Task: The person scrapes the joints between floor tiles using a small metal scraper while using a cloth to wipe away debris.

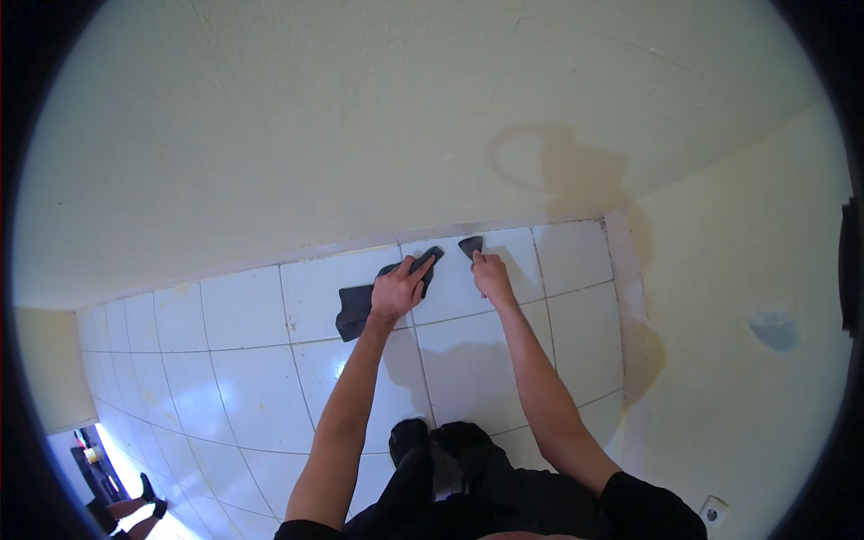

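My left hand (398, 290) presses down on a black cloth (355, 311) on the white floor tiles, close to the foot of the wall. Part of the cloth is bunched up under and between the fingers, and a flap of it spreads out left of the wrist. A short way to the right, my right hand (491, 277) is closed around a scraper (471, 245) with a dark, flared blade. The blade points toward the wall and lies at or just above the tiles; I cannot tell whether it touches. The fingers hide the scraper's handle.
A pale wall (270, 153) rises along the far side, and another wall (720, 297) meets it at the right corner. A wall socket (714, 511) sits low at right. Another person's legs (144, 508) show at lower left by a bright opening. My dark shoes (410, 434) stand below my hands.
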Demonstrator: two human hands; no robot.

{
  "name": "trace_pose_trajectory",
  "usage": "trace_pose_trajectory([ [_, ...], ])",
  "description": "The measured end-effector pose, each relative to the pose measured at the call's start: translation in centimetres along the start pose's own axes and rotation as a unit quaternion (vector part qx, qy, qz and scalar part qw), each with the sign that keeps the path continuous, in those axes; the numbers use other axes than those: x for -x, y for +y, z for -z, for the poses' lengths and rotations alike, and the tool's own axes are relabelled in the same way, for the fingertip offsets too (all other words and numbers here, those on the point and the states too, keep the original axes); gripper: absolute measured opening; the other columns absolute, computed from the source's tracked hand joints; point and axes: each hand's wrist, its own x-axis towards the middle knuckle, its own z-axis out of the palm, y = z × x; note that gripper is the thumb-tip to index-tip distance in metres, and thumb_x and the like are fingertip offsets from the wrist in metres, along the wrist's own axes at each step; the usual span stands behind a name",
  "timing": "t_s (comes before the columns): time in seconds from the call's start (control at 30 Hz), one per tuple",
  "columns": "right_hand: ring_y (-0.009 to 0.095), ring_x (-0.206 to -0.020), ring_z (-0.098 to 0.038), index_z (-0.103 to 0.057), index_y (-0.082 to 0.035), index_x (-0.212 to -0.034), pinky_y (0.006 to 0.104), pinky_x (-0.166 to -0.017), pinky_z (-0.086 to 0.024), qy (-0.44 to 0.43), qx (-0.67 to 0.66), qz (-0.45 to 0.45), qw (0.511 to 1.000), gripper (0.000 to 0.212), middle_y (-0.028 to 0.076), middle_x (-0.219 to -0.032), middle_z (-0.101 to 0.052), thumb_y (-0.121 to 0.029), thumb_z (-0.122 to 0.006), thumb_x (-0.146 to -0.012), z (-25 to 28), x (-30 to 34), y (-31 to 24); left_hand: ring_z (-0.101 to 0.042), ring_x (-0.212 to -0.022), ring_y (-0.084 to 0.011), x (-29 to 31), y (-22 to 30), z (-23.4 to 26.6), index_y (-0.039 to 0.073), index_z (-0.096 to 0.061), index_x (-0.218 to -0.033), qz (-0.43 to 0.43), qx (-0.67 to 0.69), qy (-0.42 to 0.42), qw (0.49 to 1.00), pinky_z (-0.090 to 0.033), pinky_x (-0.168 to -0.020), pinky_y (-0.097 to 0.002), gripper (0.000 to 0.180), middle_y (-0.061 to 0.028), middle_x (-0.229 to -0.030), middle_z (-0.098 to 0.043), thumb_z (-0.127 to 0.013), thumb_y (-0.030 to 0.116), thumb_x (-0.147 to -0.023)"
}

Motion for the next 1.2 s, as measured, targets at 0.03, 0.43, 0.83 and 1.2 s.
trace_pose_trajectory([
  [0.03, 0.024, -0.041, -0.056, -0.06, 0.002, -0.072, 0.038, -0.038, -0.046, -0.023, -0.05, -0.012, 0.998, 0.053, 0.012, -0.057, -0.058, -0.037, -0.045, -0.103, 0.1, 0.0, 0.2, -0.068, -0.076, -0.0298, -0.1, 0.0, 0.0, 0.03, -0.057, -0.14, 0.0, 0.0, 0.001, 1.0, -0.059, -0.063, -0.0425, 0.06, -0.0102, -0.11, -0.058, -0.062, 0.015, -0.081],
  [0.43, 0.029, -0.047, -0.064, -0.062, 0.008, -0.084, 0.0414, -0.049, -0.053, -0.035, 0.008, 0.002, 0.999, 0.054, 0.02, -0.065, -0.065, -0.037, -0.04, -0.105, -0.6, -1.8, 0.2, -0.068, -0.074, -0.027, 0.0, 0.1, -0.2, 0.03, -0.059, -0.137, -0.007, -0.025, 0.017, 1.0, -0.059, -0.061, -0.0407, 0.058, -0.0063, -0.105, -0.057, -0.063, 0.015, -0.082],
  [0.83, 0.023, -0.036, -0.051, -0.06, 0.001, -0.07, 0.0389, -0.037, -0.043, -0.05, -0.128, -0.021, 0.99, 0.054, 0.01, -0.051, -0.054, -0.037, -0.043, -0.105, -0.9, -1.4, 1.7, -0.067, -0.071, -0.0274, -0.1, 0.1, -0.1, 0.029, -0.06, -0.136, -0.012, -0.015, 0.029, 0.999, -0.059, -0.059, -0.0405, 0.058, -0.0067, -0.102, -0.057, -0.063, 0.014, -0.081],
  [1.2, 0.02, -0.034, -0.048, -0.057, -0.002, -0.069, 0.037, -0.035, -0.039, -0.118, -0.201, -0.029, 0.972, 0.054, 0.008, -0.05, -0.052, -0.04, -0.043, -0.105, -0.7, -2.7, 1.9, -0.067, -0.071, -0.0265, -0.1, 0.1, -0.1, 0.028, -0.061, -0.136, -0.012, -0.023, 0.029, 0.999, -0.059, -0.059, -0.0396, 0.057, -0.0067, -0.102, -0.058, -0.062, 0.013, -0.081],
])
